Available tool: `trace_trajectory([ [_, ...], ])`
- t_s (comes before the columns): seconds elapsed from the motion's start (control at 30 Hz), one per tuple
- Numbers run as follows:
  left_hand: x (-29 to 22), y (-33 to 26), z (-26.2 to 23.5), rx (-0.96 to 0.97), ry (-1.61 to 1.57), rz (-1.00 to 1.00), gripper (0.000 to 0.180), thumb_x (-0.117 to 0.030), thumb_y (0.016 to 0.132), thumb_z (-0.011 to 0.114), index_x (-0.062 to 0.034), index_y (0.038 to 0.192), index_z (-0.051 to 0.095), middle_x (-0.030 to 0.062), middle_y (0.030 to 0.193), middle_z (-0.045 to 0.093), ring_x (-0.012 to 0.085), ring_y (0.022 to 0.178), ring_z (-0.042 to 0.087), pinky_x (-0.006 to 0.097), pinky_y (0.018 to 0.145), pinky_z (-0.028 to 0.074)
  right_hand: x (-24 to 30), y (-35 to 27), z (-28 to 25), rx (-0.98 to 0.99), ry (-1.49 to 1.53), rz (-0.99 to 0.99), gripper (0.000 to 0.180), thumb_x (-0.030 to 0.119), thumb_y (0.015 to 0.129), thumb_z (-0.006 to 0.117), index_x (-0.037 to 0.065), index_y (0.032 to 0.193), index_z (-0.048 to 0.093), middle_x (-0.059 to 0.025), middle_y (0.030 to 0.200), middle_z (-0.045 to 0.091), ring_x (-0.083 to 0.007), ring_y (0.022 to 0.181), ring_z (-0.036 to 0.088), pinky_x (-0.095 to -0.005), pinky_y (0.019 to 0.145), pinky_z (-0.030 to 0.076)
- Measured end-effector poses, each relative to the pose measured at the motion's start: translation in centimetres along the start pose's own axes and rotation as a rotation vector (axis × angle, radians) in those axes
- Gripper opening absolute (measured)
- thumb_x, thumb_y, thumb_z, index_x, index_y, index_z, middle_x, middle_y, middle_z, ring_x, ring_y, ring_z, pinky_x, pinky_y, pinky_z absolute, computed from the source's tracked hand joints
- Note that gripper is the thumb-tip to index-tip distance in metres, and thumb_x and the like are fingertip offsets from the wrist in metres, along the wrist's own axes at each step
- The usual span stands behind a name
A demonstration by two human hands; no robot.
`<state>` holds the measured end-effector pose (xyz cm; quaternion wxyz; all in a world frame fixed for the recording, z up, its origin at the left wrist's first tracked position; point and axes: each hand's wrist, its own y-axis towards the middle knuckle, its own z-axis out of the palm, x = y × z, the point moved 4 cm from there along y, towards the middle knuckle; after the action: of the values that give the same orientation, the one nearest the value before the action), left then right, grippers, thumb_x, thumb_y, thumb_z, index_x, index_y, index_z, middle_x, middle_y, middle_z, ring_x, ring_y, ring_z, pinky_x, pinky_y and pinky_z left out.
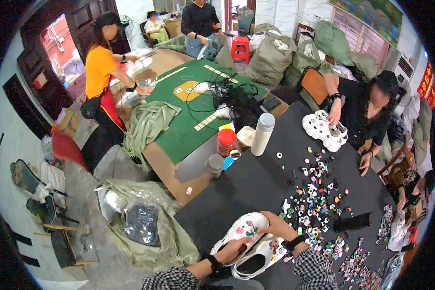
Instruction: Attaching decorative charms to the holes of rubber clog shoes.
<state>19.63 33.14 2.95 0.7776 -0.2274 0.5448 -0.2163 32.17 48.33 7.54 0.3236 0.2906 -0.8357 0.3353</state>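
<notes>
A white clog point(237, 228) with colourful charms on its upper is at the front edge of the black table. My left hand point(231, 251) grips it near its opening, the thumb lying along the upper. My right hand point(279, 227) is closed on the same clog from its right side, fingers by the charms; whether a charm is between them I cannot tell. Close against it, below my right hand, rests a second white clog point(270, 260), also decorated with charms. Many small colourful charms point(319, 193) lie scattered to the right of my hands.
Across the black table point(217, 203), a person in black handles another white clog point(324, 129). A bottle point(263, 134) and red-lidded jar point(226, 141) stand at the table's far left edge. Stuffed sacks point(270, 55) fill the back; an open sack point(145, 222) sits at left.
</notes>
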Motion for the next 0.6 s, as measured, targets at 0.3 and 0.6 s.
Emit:
trace_trajectory([
  [0.3, 0.7, -0.5, -0.7, -0.011, 0.668, 0.416, 0.034, 0.0, 0.084, 0.055, -0.01, 0.117, 0.057, 0.0173, 0.082, 0.062, 0.0279, 0.073, 0.06, 0.037, 0.067, 0.048, -0.7, 0.0, 1.0, -0.113, 0.014, 0.002, 0.077, 0.025, 0.063, 0.083, 0.0, 0.125, 0.044, -0.0272, 0.116, 0.05, -0.0414, 0.11, 0.049, -0.0424, 0.096, 0.042],
  [0.6, -1.7, -0.9, -0.9, -0.039, 0.7, 0.383, 0.033, 0.0, 0.084, 0.054, -0.0045, 0.117, 0.057, 0.0184, 0.094, 0.064, 0.0286, 0.078, 0.062, 0.035, 0.07, 0.048, 0.3, 0.5, 1.3, -0.201, -0.01, 0.122, 0.073, 0.021, 0.063, 0.081, 0.001, 0.121, 0.041, -0.0246, 0.113, 0.049, -0.0418, 0.108, 0.05, -0.0417, 0.093, 0.044],
])
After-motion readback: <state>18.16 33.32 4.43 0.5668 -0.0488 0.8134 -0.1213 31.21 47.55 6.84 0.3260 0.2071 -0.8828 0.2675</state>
